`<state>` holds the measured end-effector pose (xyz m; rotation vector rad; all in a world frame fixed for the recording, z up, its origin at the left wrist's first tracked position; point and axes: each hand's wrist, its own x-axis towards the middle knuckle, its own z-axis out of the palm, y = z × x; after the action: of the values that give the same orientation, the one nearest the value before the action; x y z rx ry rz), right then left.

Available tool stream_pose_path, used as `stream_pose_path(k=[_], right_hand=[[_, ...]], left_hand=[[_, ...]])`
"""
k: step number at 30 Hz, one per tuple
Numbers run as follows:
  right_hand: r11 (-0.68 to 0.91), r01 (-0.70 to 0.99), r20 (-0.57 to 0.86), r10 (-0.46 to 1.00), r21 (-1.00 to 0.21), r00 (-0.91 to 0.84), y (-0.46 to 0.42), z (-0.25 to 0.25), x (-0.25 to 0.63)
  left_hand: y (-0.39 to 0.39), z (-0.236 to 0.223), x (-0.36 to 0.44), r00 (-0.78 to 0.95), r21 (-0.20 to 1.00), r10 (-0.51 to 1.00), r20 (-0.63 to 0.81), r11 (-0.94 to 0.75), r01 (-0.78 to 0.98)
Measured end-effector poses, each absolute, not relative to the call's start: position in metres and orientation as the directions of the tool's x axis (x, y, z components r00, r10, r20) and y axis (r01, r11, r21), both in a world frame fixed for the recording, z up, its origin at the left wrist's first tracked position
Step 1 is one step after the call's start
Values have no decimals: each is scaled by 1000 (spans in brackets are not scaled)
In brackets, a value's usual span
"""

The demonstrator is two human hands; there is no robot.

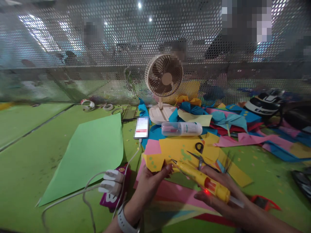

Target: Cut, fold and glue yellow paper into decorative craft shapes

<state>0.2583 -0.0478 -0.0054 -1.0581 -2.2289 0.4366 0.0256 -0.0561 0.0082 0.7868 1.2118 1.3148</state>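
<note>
My right hand (pixel 218 184) is closed around a yellow hot glue gun (pixel 196 176) with a red light glowing near its rear and a clear glue stick (pixel 236 201) coming out the back. Its metal nozzle points left, close to my left fingertips. My left hand (pixel 152 181) pinches the edge of a folded yellow paper piece (pixel 154 162) with green marks; I cannot tell whether the nozzle touches it. Just beyond the gun lie black scissors (pixel 199 158) on yellow paper (pixel 175 147). Pink paper sheets (pixel 177 195) are under both hands.
A fan (pixel 164 77) stands before a perforated metal screen. Nearby lie a spray bottle (pixel 182 128) and a lit phone (pixel 141 127) on a cable. A green paper sheet (pixel 94 155) and a purple power strip with white plugs (pixel 110 183) are left. Paper scraps (pixel 233 119) and a cap (pixel 263 105) lie right.
</note>
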Motion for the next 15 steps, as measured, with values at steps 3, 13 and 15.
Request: stream_pose_path(k=[3,13,15], right_hand=[[625,578,384,780,-525,-495,-48,-6,259],[612,593,369,790,-523,-490,-48,-10,262],[607,589,368,794,-534,-485,-48,-10,262]], left_hand=[[-56,7,25,-150,946,967,-204,156,-282],[-56,9,25,-137,951,971,-197,155,-268],[-56,10,25,-133,949,970,-202,160,-273]])
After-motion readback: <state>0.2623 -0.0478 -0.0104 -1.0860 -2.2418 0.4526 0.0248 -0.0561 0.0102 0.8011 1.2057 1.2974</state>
